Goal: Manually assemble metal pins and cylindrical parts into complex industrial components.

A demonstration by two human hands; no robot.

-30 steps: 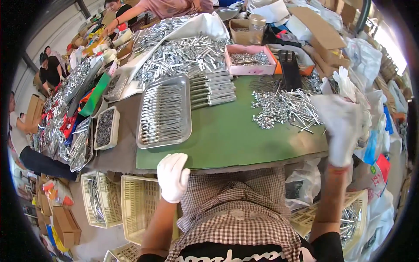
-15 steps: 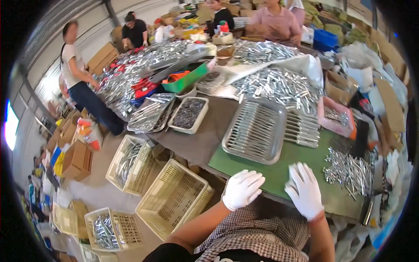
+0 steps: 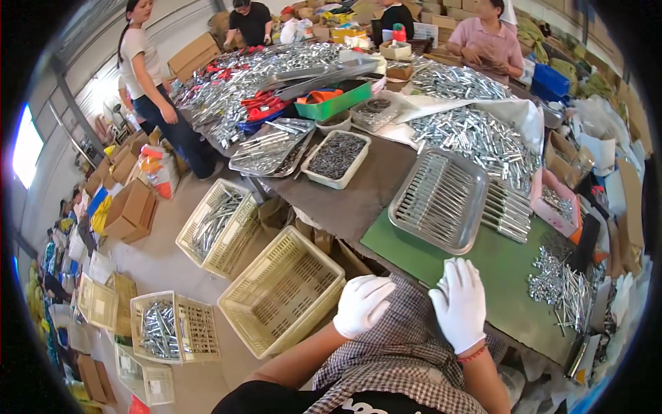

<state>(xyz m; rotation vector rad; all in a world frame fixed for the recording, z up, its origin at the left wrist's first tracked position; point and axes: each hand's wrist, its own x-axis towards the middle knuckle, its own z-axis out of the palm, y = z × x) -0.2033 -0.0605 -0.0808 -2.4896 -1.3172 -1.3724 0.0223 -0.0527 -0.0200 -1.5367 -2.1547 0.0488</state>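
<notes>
Left hand [image 3: 364,305] and right hand [image 3: 460,303], loosely unfurled, hold nothing I can see, lower centre; the rimmed tray [image 3: 477,217] apparently keeps rods [image 3: 440,199] aligned.

Pale wall [image 3: 177,29], dark grey column [image 3: 74,107], bright window [image 3: 26,146] at far left, greyish floor [image 3: 164,231]

Tray [image 3: 474,219]: smooth, glossy metal. Rods [image 3: 438,196]: shiny metal. Crate [image 3: 279,288]: matt plastic. Apron [image 3: 393,362]: cloth.

The right hand [image 3: 459,303] hides its palm; dark pieces [image 3: 338,154] in the tub [image 3: 338,183] are too small to identify.
</notes>
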